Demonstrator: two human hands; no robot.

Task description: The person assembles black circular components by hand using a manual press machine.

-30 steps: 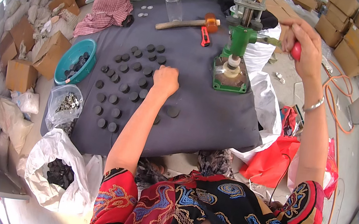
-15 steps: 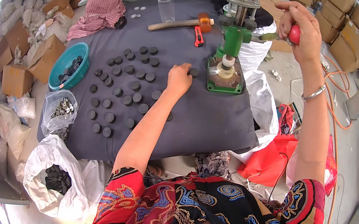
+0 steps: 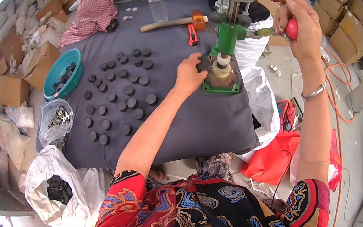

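Note:
My left hand [image 3: 190, 75] is at the left edge of the green hand press [image 3: 226, 39]. Between its thumb and fingers is a black round cap [image 3: 204, 64], mostly hidden by the fingers and dark against the press base. A pale round die [image 3: 221, 69] stands in the middle of the base, under the press's white-tipped ram [image 3: 223, 58]. Raised at the upper right, my right hand [image 3: 306, 31] is closed around the red ball knob [image 3: 292, 29] of the press lever. Several black round caps [image 3: 129, 90] are spread over the grey-covered table [image 3: 177, 135] left of my left forearm.
Behind my left hand lie a mallet [image 3: 170, 24], a red box cutter [image 3: 192, 35] and a clear jar [image 3: 158, 7]. A teal basket [image 3: 75, 82] and a bag of small metal parts [image 3: 56, 123] line the left edge. An orange hose [image 3: 337, 136] crosses the floor at right.
My left hand has moved with the black cap up to the press base's edge. My right hand still grips the knob. The whole view has shifted slightly.

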